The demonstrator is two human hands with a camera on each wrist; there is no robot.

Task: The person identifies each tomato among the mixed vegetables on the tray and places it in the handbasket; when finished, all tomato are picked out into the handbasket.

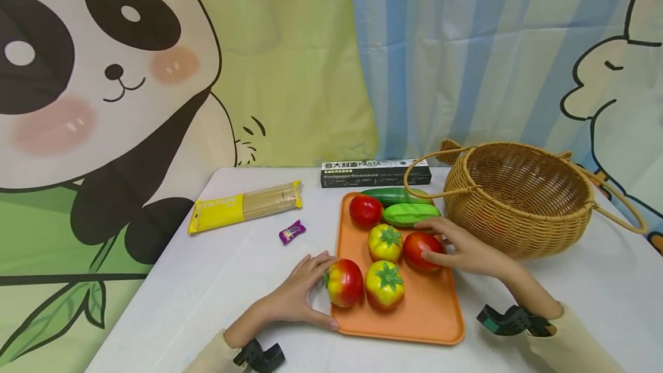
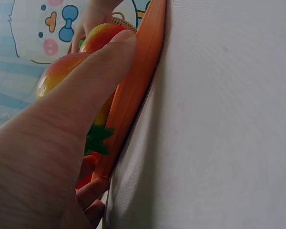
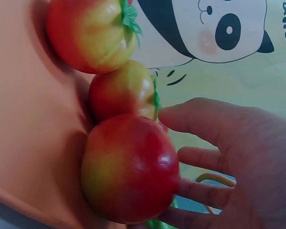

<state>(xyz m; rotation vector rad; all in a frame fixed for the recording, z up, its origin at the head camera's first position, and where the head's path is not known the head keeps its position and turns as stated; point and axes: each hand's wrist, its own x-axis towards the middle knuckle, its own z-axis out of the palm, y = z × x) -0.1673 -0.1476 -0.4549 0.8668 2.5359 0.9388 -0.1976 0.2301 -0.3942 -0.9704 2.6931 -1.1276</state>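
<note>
In the head view my right hand (image 1: 460, 249) holds a red tomato (image 1: 420, 251) on the right side of an orange tray (image 1: 419, 324). The right wrist view shows the thumb above this tomato (image 3: 131, 169) and the fingers at its far side. My left hand (image 1: 297, 292) rests at the tray's left edge with fingers spread, beside a red-yellow tomato (image 1: 345, 282). Its thumb (image 2: 102, 62) reaches along the tray rim in the left wrist view. Two yellow-red tomatoes with green leaves, front (image 1: 384, 285) and rear (image 1: 385, 242), sit between the hands.
Farther back on the tray lie another red tomato (image 1: 365, 210), a light green bumpy vegetable (image 1: 411, 214) and a dark green cucumber (image 1: 396, 195). A wicker basket (image 1: 518, 217) stands right, a pasta box (image 1: 375, 175) behind. Left are a yellow noodle packet (image 1: 246, 207) and purple wrapped candy (image 1: 292, 232).
</note>
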